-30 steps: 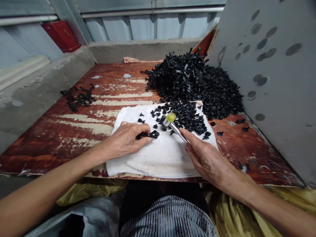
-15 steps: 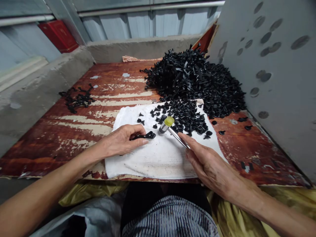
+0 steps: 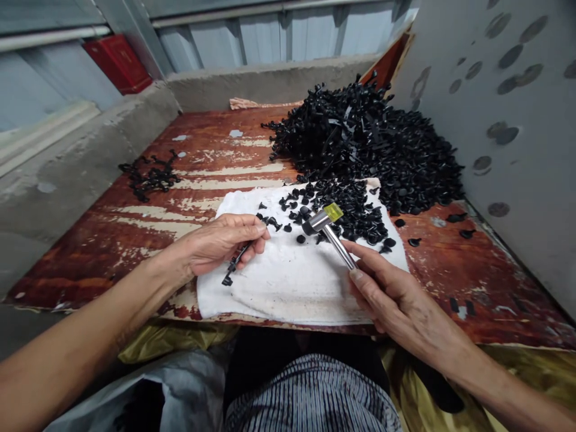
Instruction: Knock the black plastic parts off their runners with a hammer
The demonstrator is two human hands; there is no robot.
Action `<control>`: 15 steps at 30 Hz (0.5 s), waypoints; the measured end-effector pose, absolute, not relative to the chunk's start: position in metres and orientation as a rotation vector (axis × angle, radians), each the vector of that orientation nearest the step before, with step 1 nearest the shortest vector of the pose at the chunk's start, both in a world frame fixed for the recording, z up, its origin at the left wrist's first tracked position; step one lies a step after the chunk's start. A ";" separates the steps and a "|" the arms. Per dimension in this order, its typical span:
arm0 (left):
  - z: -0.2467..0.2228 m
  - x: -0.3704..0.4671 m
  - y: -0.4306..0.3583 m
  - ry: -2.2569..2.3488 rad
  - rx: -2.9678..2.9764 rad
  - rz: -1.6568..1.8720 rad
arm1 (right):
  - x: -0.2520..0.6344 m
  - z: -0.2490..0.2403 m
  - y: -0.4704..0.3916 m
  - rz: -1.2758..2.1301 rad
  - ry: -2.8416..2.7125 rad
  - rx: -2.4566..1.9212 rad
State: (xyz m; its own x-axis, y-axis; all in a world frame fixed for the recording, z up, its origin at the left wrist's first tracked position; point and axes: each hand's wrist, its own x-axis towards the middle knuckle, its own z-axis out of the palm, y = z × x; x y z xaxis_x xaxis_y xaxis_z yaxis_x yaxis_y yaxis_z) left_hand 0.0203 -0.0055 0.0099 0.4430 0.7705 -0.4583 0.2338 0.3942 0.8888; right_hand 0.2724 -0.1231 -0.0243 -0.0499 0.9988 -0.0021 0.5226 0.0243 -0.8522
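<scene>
Closed around a thin black plastic strip with small knobs (image 3: 233,265), my left hand (image 3: 234,240) is above the left part of a white cloth (image 3: 288,288). The strip's lower end sticks out below the fingers, and its middle is hidden in them. My right hand (image 3: 391,288) grips a small mallet (image 3: 335,240) by its metal handle. The mallet's head has one yellow face and one black face and is held over the cloth. Small black disc-headed plastic pieces (image 3: 355,210) lie loose behind the mallet head.
A large heap of black plastic parts (image 3: 360,138) fills the back right of the worn red-brown table (image 3: 180,204). Several knobbed strips (image 3: 150,175) lie at the left. A grey spotted panel (image 3: 508,150) borders the right side. A red box (image 3: 117,63) stands on the left ledge.
My left hand has turned, so the strip now points down toward me instead of right. The mallet head is raised and tilted, its yellow face turned right. Another loose piece lies near the mallet.
</scene>
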 end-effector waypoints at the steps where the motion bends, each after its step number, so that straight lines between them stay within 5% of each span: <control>1: 0.010 0.020 -0.005 1.097 1.140 0.445 | 0.273 -0.024 -0.124 0.950 -1.633 -1.572; 15: 0.009 0.036 -0.027 1.196 1.090 0.539 | 0.273 -0.031 -0.126 1.072 -1.543 -1.540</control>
State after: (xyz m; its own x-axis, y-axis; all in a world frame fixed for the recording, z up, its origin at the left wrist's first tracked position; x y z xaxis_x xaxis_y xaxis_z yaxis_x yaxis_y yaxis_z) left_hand 0.0362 -0.0266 0.0095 0.3287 0.8215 -0.4660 0.1950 0.4238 0.8845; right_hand 0.2732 -0.1260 -0.0310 -0.0513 0.9958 -0.0763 0.4188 -0.0479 -0.9068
